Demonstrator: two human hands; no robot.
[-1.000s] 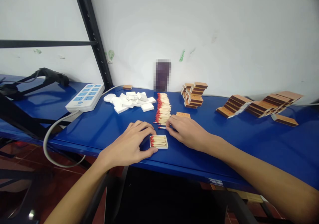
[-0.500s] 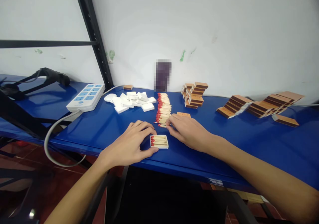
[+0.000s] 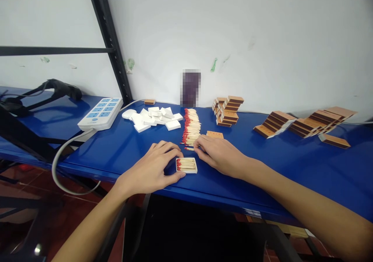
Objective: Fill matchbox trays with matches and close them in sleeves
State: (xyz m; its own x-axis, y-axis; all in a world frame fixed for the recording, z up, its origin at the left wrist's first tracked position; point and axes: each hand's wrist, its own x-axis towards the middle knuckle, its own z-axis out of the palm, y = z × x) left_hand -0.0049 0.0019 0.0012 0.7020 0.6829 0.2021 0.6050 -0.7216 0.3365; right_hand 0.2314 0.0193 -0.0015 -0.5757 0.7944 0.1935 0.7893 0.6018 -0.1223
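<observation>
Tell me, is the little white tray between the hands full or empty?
Nearly full: matches cover the whole inside of the tray, red heads toward the left hand.

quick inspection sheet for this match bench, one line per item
surface: blue table, glossy top
job's things: open tray of matches; row of loose matches behind it
clutter: white trays in a heap; brown sleeves in stacks, more to the right; blurred dark object at the wall
grippers: left hand grips the tray; right hand fingers at the row's near end, grasp unclear
cables: grey cable loops off the edge from the power strip
surroundings: white wall; black rack post
</observation>
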